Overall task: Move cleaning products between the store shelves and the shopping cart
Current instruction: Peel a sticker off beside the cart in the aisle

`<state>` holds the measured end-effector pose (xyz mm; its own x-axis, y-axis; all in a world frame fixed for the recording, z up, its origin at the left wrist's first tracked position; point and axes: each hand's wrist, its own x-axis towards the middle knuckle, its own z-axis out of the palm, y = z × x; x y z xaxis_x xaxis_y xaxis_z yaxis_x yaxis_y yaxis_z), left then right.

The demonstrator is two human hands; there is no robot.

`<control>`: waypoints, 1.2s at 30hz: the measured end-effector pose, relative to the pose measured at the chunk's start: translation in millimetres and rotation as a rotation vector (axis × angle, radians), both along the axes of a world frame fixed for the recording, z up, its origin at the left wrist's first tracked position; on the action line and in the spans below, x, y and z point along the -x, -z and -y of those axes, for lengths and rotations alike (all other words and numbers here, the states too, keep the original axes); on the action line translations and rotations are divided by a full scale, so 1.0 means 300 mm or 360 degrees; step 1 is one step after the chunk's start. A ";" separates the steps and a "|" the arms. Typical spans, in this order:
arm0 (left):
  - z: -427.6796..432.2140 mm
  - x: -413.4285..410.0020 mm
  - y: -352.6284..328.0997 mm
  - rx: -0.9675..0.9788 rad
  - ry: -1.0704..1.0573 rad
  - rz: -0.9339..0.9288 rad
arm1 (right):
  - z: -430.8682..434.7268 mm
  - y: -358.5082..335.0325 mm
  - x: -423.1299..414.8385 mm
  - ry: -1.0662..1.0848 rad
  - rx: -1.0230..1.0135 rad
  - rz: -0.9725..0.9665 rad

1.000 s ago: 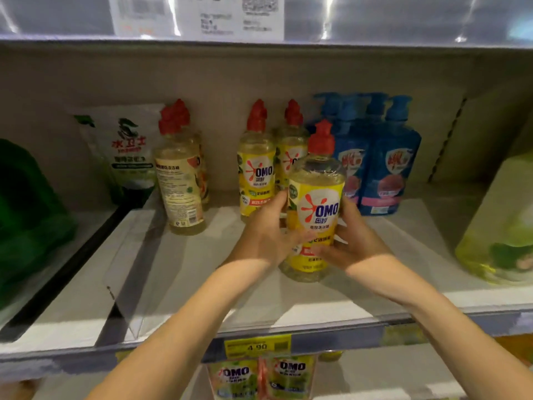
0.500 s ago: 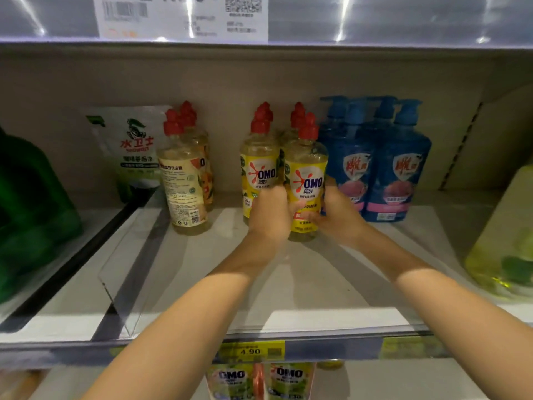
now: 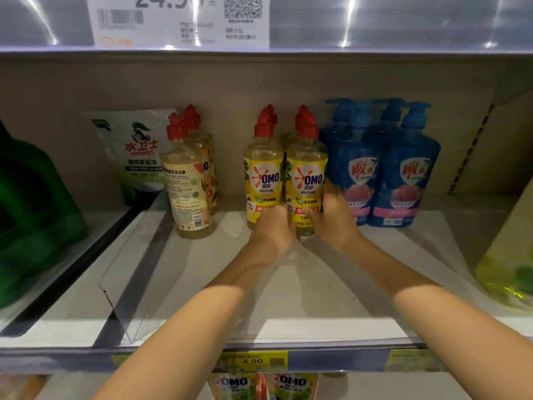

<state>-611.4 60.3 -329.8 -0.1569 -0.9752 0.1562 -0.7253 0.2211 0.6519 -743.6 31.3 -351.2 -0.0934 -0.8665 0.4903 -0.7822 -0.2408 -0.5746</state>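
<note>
Yellow soap bottle [image 3: 307,180] upright on shelf [image 3: 317,284], touching twin bottle [image 3: 264,180]. Left hand [image 3: 272,226], right hand [image 3: 333,217] curl round base. Slick plastic, liquid-heavy, stiff: grip low body, not cap [image 3: 307,125].

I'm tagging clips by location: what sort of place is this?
Most likely a shop's cleaning-products aisle: printed price tags, rows of identical OMO bottles and blue pump bottles on shelving.
</note>
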 end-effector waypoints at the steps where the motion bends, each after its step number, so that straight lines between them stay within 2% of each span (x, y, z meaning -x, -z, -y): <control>1: -0.003 -0.003 -0.003 -0.0033 0.0007 -0.0028 | -0.006 -0.003 0.000 -0.0001 -0.0019 0.0001; 4: -0.033 -0.029 -0.025 -0.0040 0.0021 -0.0132 | -0.042 -0.030 0.004 -0.0034 -0.0135 0.0016; 8: -0.151 -0.082 -0.049 -0.0016 0.0115 -0.0479 | -0.200 -0.103 0.008 -0.0113 -0.0181 0.0163; 14: -0.355 -0.169 -0.041 0.0000 -0.0024 -0.0922 | -0.476 -0.121 -0.024 -0.0439 -0.0123 0.0967; 16: -0.446 -0.206 -0.046 0.0041 -0.0032 -0.1021 | -0.532 -0.112 -0.048 -0.0584 -0.0158 0.1098; 19: -0.573 -0.268 -0.035 0.0142 -0.0135 -0.1146 | -0.596 -0.119 -0.112 -0.0796 -0.0279 0.1146; 26: -0.875 -0.470 0.020 0.0342 -0.0644 -0.1351 | -0.718 -0.097 -0.377 -0.1364 -0.0589 0.1292; 36: -1.395 -0.925 0.126 0.0586 -0.1463 -0.1342 | -1.018 0.007 -1.040 -0.2057 -0.1021 0.1084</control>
